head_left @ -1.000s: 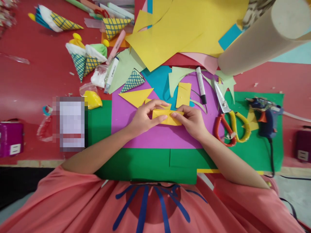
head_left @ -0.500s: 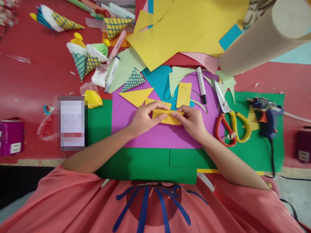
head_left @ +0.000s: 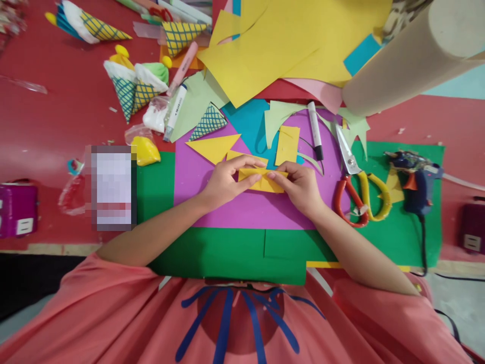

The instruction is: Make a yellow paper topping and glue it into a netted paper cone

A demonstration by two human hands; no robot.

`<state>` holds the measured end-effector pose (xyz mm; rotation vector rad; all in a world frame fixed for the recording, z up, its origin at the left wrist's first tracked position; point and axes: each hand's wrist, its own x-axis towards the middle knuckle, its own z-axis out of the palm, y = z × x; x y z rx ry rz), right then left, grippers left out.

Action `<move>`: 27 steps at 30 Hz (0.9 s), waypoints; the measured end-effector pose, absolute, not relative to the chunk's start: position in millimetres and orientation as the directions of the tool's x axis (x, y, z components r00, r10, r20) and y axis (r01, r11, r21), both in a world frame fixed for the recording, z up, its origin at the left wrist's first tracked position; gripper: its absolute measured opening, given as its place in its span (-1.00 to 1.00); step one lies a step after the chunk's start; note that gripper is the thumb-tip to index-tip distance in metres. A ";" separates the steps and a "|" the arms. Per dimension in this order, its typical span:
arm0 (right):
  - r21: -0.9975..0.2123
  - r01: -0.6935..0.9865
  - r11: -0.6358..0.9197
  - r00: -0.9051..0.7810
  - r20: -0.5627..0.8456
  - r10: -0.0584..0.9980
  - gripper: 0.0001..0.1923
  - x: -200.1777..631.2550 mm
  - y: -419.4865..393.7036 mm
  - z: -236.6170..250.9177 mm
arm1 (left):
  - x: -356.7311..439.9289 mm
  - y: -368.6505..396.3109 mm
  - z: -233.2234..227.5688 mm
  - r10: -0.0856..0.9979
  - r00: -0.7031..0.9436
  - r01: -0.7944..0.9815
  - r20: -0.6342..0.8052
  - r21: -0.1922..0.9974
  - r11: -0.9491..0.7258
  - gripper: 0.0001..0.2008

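Between both hands, over the purple sheet [head_left: 242, 217], is a folded piece of yellow paper [head_left: 265, 185]. My left hand [head_left: 225, 183] pinches its left part between thumb and fingers. From the other side my right hand [head_left: 301, 184] grips the right part, its thumb close to the left one. Just beyond the fingers lie a yellow strip [head_left: 246, 158], a yellow paper triangle [head_left: 215, 147] and a yellow rectangle [head_left: 288, 145]. A cone with a blue lattice pattern [head_left: 209, 123] rests behind the triangle.
Scissors [head_left: 352, 172] with red and yellow handles lie on the right, a glue gun [head_left: 419, 184] beyond them. A large paper roll [head_left: 401, 60] stands at back right. Paper ice-cream cones [head_left: 134, 83], markers [head_left: 176, 111] and a blurred-out phone [head_left: 113, 189] are on the left.
Both hands keep their hold on the folded yellow paper, with hardly any movement. The whole view has shifted slightly.
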<state>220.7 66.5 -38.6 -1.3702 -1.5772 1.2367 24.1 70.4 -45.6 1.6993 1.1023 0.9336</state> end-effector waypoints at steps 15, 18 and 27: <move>-0.947 0.320 -0.013 -0.211 -0.084 0.974 -0.48 220.7 66.0 -37.6 | 24.1 71.2 -44.3 0.942 0.316 0.278 0.112 0.938 -0.205 -0.84; -0.948 0.317 -0.011 -0.217 -0.084 0.973 -0.49 221.5 65.7 -37.9 | 24.4 71.0 -44.0 0.943 0.313 0.261 0.114 0.944 -0.201 -0.84; -0.948 0.319 -0.009 -0.217 -0.082 0.973 -0.49 221.3 65.8 -36.6 | 23.3 70.8 -44.1 0.945 0.317 0.265 0.083 0.949 -0.173 -0.82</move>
